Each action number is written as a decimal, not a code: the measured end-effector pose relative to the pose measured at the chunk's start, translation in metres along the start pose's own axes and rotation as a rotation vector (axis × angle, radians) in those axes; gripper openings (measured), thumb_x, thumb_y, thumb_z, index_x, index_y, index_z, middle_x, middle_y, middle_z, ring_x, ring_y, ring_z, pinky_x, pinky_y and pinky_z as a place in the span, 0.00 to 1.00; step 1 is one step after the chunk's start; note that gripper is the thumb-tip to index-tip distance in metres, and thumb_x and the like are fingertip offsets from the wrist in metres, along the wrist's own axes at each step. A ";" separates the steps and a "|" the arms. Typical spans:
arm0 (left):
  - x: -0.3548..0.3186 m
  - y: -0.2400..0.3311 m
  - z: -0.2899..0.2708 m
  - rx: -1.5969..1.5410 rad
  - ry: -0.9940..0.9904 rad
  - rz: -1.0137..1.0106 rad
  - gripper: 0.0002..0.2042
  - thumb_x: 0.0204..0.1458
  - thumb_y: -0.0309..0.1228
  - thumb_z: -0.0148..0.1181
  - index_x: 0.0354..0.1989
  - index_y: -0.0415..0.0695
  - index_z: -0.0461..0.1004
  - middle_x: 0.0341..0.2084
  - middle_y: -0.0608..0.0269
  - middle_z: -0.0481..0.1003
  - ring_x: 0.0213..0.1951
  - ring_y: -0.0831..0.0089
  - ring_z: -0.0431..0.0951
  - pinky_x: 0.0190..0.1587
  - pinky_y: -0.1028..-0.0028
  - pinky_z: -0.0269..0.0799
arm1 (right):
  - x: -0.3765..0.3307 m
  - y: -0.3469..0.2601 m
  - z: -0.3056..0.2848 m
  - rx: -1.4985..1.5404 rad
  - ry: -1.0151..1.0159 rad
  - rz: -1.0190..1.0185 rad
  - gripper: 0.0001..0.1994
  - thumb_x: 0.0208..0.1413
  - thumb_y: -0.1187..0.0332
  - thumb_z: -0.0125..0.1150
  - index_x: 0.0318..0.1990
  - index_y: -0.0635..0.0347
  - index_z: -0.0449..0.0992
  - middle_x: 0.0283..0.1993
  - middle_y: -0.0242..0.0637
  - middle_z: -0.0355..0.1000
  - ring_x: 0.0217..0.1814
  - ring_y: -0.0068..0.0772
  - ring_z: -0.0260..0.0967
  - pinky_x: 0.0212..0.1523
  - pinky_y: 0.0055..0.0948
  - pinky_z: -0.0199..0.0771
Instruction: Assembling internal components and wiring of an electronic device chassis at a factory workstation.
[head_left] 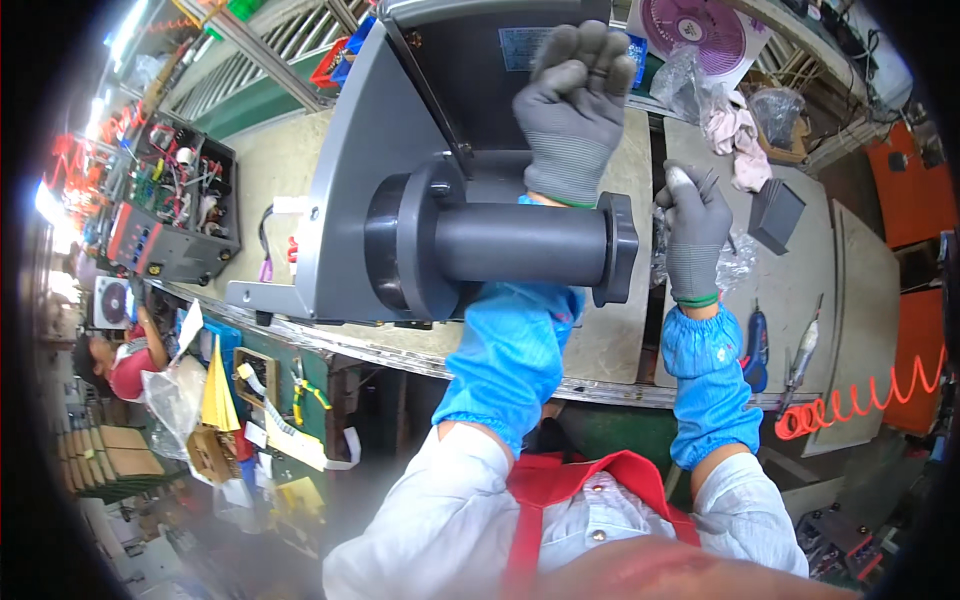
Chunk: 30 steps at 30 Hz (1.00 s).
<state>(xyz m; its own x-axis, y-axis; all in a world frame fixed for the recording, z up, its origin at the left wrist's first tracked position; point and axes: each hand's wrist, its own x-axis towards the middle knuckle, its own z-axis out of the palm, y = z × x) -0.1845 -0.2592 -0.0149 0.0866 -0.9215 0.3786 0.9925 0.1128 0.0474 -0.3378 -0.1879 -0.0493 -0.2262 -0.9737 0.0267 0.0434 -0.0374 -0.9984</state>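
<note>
A grey machine housing point(345, 200) stands on the workbench, and a black spool holder point(525, 243) with a lobed end knob point(617, 248) juts from its side. My left hand point(575, 110), in a grey knit glove, reaches behind the spool holder in front of the housing's inner panel. Its fingers are loosely bent and a little apart, with nothing visible in them. To the right of the knob, my right hand point(695, 225), gloved too, is closed with its fingertips pinched together. Whatever it pinches is too small to name. Clear plastic bags point(738, 260) lie beside it.
A dark grey box-shaped part point(776, 215), a blue-handled tool point(757, 350) and a slim screwdriver point(805, 352) lie at right, near a coiled orange hose point(860, 400). An opened machine point(175, 205) stands at left. Beyond it a co-worker point(130, 365) is at work. A purple fan point(695, 35) stands behind.
</note>
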 end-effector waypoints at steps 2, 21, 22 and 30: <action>0.000 -0.002 -0.002 0.051 -0.039 -0.099 0.17 0.48 0.19 0.46 0.45 0.44 0.77 0.46 0.54 0.77 0.52 0.54 0.75 0.51 0.60 0.77 | -0.009 0.002 0.001 -0.008 -0.002 0.000 0.10 0.58 0.67 0.56 0.41 0.62 0.78 0.25 0.27 0.70 0.23 0.11 0.56 0.25 0.17 0.55; -0.258 0.062 0.060 1.191 0.036 -0.596 0.17 0.62 0.37 0.50 0.52 0.39 0.72 0.59 0.52 0.66 0.56 0.60 0.70 0.57 0.67 0.65 | -0.191 0.006 0.005 0.037 -0.120 -0.286 0.17 0.64 0.64 0.44 0.47 0.68 0.74 0.43 0.40 0.71 0.46 0.31 0.68 0.48 0.29 0.67; -0.288 0.075 0.059 1.377 -0.004 -0.484 0.17 0.61 0.37 0.51 0.52 0.38 0.72 0.57 0.52 0.68 0.54 0.59 0.70 0.57 0.66 0.65 | -0.210 -0.001 0.013 0.036 -0.185 -0.229 0.17 0.64 0.63 0.43 0.47 0.68 0.73 0.43 0.42 0.71 0.46 0.33 0.69 0.48 0.30 0.68; -0.450 0.222 0.067 1.511 0.652 -0.517 0.14 0.55 0.34 0.57 0.46 0.39 0.74 0.33 0.65 0.75 0.30 0.78 0.75 0.31 0.79 0.70 | -0.324 0.072 0.104 -0.707 -1.236 0.004 0.21 0.64 0.53 0.45 0.51 0.60 0.73 0.48 0.52 0.73 0.54 0.50 0.69 0.55 0.41 0.67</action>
<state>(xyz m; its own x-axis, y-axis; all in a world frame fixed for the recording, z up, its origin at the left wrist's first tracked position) -0.0091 0.2050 -0.1128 0.2070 -0.9159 -0.3438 0.0068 -0.3501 0.9367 -0.1607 0.1016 -0.1246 0.7701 -0.5535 -0.3170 -0.5282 -0.2748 -0.8034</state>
